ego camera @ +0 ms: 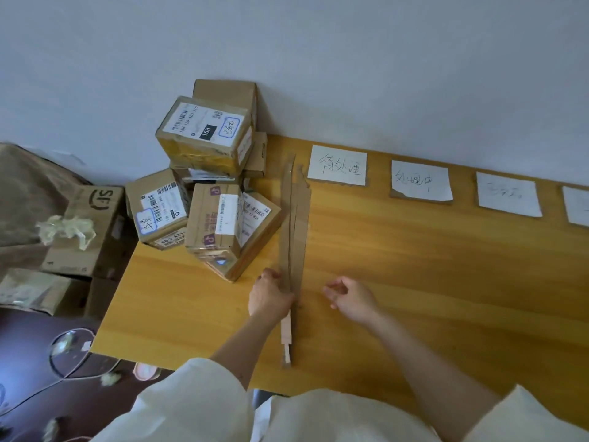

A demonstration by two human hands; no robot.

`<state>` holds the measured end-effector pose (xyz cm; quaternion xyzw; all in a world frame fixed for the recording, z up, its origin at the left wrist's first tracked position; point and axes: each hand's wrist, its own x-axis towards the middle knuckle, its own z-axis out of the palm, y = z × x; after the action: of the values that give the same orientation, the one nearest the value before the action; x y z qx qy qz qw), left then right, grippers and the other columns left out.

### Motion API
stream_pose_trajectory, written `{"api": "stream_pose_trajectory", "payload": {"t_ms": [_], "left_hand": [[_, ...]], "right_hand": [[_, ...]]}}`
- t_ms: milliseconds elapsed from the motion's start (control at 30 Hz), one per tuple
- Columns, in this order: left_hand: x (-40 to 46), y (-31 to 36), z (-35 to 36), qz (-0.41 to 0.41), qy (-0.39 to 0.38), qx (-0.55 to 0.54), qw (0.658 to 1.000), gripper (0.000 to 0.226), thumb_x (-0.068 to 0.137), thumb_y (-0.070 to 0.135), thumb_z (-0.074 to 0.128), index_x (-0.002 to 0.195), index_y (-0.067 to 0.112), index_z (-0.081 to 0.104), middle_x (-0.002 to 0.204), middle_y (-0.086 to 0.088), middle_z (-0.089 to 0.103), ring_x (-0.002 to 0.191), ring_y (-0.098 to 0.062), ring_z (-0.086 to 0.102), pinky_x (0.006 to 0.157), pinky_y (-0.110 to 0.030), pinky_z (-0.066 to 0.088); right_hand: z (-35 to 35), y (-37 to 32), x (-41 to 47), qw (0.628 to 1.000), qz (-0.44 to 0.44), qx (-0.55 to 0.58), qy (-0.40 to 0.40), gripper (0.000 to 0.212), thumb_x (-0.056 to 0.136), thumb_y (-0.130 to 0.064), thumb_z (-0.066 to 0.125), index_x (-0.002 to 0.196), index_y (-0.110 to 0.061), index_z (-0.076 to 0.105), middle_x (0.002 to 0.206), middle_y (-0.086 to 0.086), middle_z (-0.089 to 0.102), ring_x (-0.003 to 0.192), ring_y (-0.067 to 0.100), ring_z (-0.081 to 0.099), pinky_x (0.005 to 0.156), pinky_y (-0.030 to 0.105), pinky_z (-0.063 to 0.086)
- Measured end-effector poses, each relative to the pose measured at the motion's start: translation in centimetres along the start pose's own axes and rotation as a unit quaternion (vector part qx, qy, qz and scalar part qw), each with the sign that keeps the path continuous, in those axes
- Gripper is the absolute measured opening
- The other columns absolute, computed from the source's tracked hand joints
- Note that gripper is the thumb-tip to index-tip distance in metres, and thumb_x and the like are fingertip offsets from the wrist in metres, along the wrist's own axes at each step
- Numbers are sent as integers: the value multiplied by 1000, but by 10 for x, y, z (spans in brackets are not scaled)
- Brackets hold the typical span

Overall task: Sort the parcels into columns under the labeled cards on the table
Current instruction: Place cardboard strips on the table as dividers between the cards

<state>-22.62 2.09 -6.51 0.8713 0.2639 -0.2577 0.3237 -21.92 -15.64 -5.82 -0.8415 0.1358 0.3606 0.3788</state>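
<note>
your left hand has its fingers curled round the near part of a long strip of torn cardboard, thumb on the side toward the parcels, the strip lying flat on the wooden table and running away from you toward the wall. your right hand hangs just above the table to the right of the strip, fingers loosely curled, holding nothing and apart from the cardboard. left of the strip the parcels are heaped at the table's far left corner: the nearest box leans on its edge, taped in clear film with a purple logo printed on its side and a white label; behind it to the left a smaller box carries a barcode label and a handwritten mark ringed in blue (too small to read); on top of the heap a box shows a white label with a black "15H" block, a barcode, a qr code and another blue-ringed scribble, and one more plain box stands against the wall behind it. along the wall edge to the right lie the cards: the first reads 待处理, the second 处理中, the third too faint to read, a fourth cut by the frame. off the table at left, a brown box printed "SF" has crumpled clear tape lying on it.
</note>
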Motion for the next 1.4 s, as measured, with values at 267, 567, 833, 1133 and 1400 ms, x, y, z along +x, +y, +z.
{"api": "stream_pose_trajectory", "payload": {"t_ms": [267, 567, 833, 1133, 1400], "left_hand": [[-5, -9, -13, 9, -9, -129, 992, 55, 73, 28, 73, 124, 20, 54, 99, 5, 66, 91, -18, 66, 74, -32, 55], [-26, 1, -8, 22, -27, -310, 950, 60, 65, 28, 76, 121, 29, 54, 95, 4, 66, 86, -18, 68, 75, -45, 60], [-43, 16, 5, 92, -26, -329, 940, 54, 74, 20, 77, 121, 28, 53, 91, 8, 64, 71, 1, 61, 66, -21, 50], [-28, 8, 18, 106, 24, -150, 983, 69, 72, 16, 79, 133, 27, 49, 129, 2, 51, 123, -20, 46, 96, -29, 41], [-19, -9, 23, 92, 43, 9, 995, 66, 84, 14, 61, 140, 41, 40, 144, 1, 31, 133, -23, 31, 84, -31, 45]], "right_hand": [[21, -21, -5, 999, -16, 27, 24, 16, 94, -39, 58, 106, -27, 59, 108, -2, 66, 100, 19, 64, 75, 26, 45], [13, -63, -9, 993, -74, 95, 20, 43, 95, -46, 53, 133, -25, 55, 122, -7, 61, 113, 12, 57, 94, 26, 45], [-4, -85, -4, 989, -94, 76, 80, 35, 92, -23, 62, 128, -22, 61, 117, -4, 66, 106, 15, 61, 89, 26, 46], [-30, -48, -30, 972, -119, 127, 159, 19, 94, -22, 61, 112, -27, 62, 96, -14, 60, 85, 5, 57, 68, 11, 43], [-36, -7, -36, 967, -98, 141, 188, 12, 94, -18, 59, 102, -27, 61, 95, -13, 64, 86, 5, 59, 65, 6, 40]]}}
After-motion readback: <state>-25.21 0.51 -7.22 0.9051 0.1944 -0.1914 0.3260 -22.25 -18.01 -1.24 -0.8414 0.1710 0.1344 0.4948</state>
